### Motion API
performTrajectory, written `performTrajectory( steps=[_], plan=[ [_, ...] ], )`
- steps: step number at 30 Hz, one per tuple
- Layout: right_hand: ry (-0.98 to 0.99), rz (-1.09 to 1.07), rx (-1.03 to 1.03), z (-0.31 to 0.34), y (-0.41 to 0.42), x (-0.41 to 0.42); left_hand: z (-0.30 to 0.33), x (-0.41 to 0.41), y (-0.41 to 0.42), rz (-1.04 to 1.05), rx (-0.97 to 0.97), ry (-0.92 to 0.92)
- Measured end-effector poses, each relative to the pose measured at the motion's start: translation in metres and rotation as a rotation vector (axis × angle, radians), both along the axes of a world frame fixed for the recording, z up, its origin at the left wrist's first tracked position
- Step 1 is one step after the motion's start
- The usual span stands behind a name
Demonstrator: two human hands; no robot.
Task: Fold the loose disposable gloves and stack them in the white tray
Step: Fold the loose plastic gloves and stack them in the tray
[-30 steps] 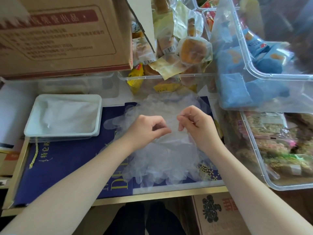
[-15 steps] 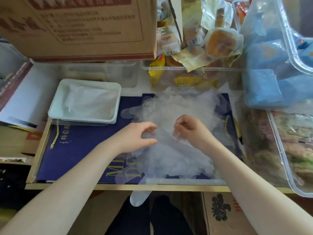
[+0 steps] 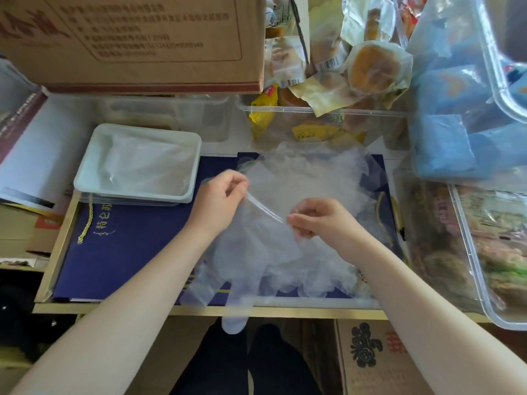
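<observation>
The white rectangular plastic tray [image 3: 85,172] sits at the back left corner of the dark blue flat board [image 3: 134,249], with thin clear folded gloves [image 3: 142,163] in it. The heap of loose clear plastic gloves [image 3: 310,178] lies on the board's right half, reaching its back and front edges; one clear glove [image 3: 236,280] hangs over the front edge. Behind the tray stands the brown cardboard box [image 3: 137,41]; right of the board sits a clear plastic bin [image 3: 467,252]
</observation>
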State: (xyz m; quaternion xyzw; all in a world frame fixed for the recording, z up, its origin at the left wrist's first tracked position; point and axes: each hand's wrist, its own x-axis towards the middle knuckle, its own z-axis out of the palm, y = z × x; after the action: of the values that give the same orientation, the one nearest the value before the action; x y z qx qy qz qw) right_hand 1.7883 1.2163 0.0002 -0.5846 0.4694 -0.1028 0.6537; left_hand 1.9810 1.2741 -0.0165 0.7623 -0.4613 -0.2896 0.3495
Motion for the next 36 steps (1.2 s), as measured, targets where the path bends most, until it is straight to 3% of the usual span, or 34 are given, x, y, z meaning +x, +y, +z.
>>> performTrajectory(
  steps=[2,4,7,9,13,15,18,20,21,23,26,29,36],
  plan=[
    [-0.080,-0.169,0.077,0.007,0.001,0.006,0.004,-0.004,0.000,0.025,-0.158,-0.253],
    [-0.152,-0.294,0.124,0.017,0.003,0.011,0.014,-0.013,0.002,-0.028,-0.254,-0.301],
    [-0.241,-0.309,0.130,0.033,0.008,0.018,0.038,-0.034,0.011,-0.253,-0.132,0.075],
    [-0.307,-0.271,0.105,0.042,0.010,0.022,0.043,-0.041,0.015,-0.329,-0.056,0.217],
    [-0.344,-0.090,-0.038,0.051,0.011,0.026,0.045,-0.040,0.013,-0.126,-0.111,0.454],
    [-0.378,-0.171,-0.162,0.046,0.011,0.022,0.049,-0.033,0.012,0.022,-0.109,0.586],
    [-0.099,-0.369,-0.491,0.024,0.001,0.010,0.050,-0.017,0.013,0.194,-0.059,0.849],
    [0.204,-0.330,-0.552,-0.002,-0.009,-0.002,0.042,-0.004,0.014,0.297,0.029,0.986],
    [0.353,-0.253,-0.512,-0.018,-0.014,-0.009,0.035,0.002,0.015,0.326,0.091,0.986],
    [0.624,-0.027,-0.453,-0.044,-0.016,-0.020,0.017,0.011,0.018,0.306,0.236,0.796],
    [0.800,0.102,-0.579,-0.065,-0.012,-0.026,-0.009,0.020,0.023,0.228,0.340,0.517],
    [0.795,0.008,-0.595,-0.069,-0.015,-0.024,-0.025,0.026,0.024,0.183,0.375,0.348],
    [0.526,-0.193,-0.626,-0.065,-0.018,-0.028,-0.025,0.024,0.021,0.140,0.224,0.382]
  ],
)
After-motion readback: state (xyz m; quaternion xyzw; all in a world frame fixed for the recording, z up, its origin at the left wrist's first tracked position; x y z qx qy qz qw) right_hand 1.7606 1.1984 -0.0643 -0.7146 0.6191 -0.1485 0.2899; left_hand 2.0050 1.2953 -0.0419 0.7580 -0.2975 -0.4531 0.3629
